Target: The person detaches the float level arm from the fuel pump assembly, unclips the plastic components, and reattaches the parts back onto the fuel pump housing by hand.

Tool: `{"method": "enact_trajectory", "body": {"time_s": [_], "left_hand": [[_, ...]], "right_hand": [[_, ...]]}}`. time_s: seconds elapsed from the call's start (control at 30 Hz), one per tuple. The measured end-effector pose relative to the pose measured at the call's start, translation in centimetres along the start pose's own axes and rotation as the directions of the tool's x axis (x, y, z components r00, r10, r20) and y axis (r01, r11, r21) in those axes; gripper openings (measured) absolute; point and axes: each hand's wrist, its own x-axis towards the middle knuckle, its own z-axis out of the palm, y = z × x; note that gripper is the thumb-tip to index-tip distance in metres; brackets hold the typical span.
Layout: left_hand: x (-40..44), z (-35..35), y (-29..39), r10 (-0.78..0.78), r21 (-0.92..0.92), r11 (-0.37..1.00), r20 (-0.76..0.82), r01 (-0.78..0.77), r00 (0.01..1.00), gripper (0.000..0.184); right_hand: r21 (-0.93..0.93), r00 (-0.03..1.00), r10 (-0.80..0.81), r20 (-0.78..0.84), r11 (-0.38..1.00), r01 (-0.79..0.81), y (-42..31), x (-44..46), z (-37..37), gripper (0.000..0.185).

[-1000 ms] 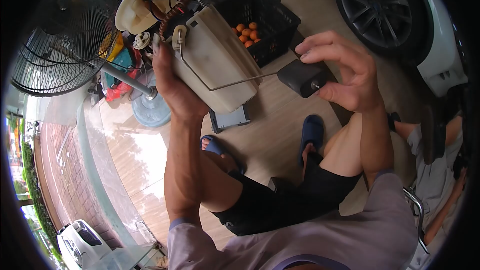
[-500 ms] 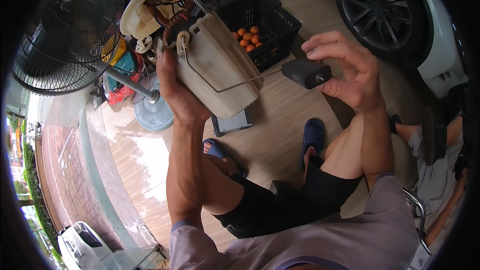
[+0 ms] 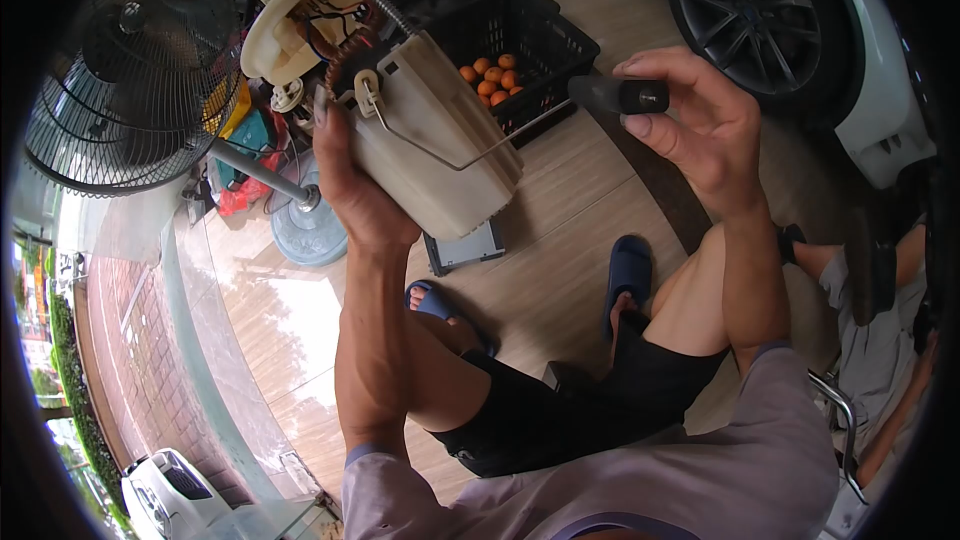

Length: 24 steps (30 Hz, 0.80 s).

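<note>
My left hand (image 3: 362, 185) is wrapped around a beige plastic fuel pump module (image 3: 440, 140), held tilted in the air. A round cream flange (image 3: 270, 35) with wires and a spring tops the module. From its side a thin bent metal rod (image 3: 425, 152) runs out to a black float (image 3: 612, 97). My right hand (image 3: 705, 120) pinches that float between thumb and fingers, to the right of the module. The rod's joint with the float is partly hidden.
At the left stands a fan (image 3: 130, 70) on a round base (image 3: 308, 230). Behind the module, a black crate (image 3: 560, 45) holds oranges (image 3: 490, 75). A car wheel (image 3: 765, 15) is at upper right. A flat metal box (image 3: 465, 248) lies on the floor. Another person's leg (image 3: 860, 300) shows at right.
My right hand has raised the float and turned it, so its end now faces me more. The metal rod has swung up with it. My left hand has stayed nearly still.
</note>
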Motion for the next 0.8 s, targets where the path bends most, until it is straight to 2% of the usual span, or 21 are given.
{"method": "enact_trajectory", "body": {"time_s": [0.17, 0.27, 0.37, 0.47, 0.67, 0.8], "left_hand": [[-0.13, -0.01, -0.15, -0.013, 0.012, 1.0, 0.006, 0.013, 1.0, 0.058], [-0.39, 0.31, -0.12, -0.038, 0.021, 0.999, 0.018, 0.037, 0.999, 0.06], [-0.5, 0.31, -0.15, -0.041, 0.05, 0.998, 0.05, 0.038, 0.998, 0.061], [-0.67, -0.08, -0.26, -0.038, -0.005, 0.999, 0.126, 0.039, 0.991, 0.052], [-0.59, -0.08, -0.55, -0.035, -0.02, 0.999, 0.151, 0.039, 0.988, 0.052], [-0.93, 0.04, -0.55, -0.061, 0.033, 0.998, 0.142, 0.057, 0.988, 0.053]], "right_hand": [[0.066, 0.988, 0.109, -0.109, 0.993, -0.103, -0.41, -0.01, 0.54, 0.035], [0.034, 0.98, 0.152, -0.128, 0.988, -0.149, -0.83, 0.05, 0.53, 0.035], [0.064, 0.979, 0.103, -0.178, 0.994, -0.093, -0.65, 0.25, 0.78, 0.036], [0.061, 0.975, 0.087, -0.206, 0.995, -0.076, -0.61, 0.28, 0.8, 0.037], [0.059, 0.964, 0.087, -0.252, 0.995, -0.074, -0.35, 0.42, 0.77, 0.036], [0.03, 0.963, 0.058, -0.265, 0.998, -0.052, -0.2, 0.46, 0.56, 0.037]]}}
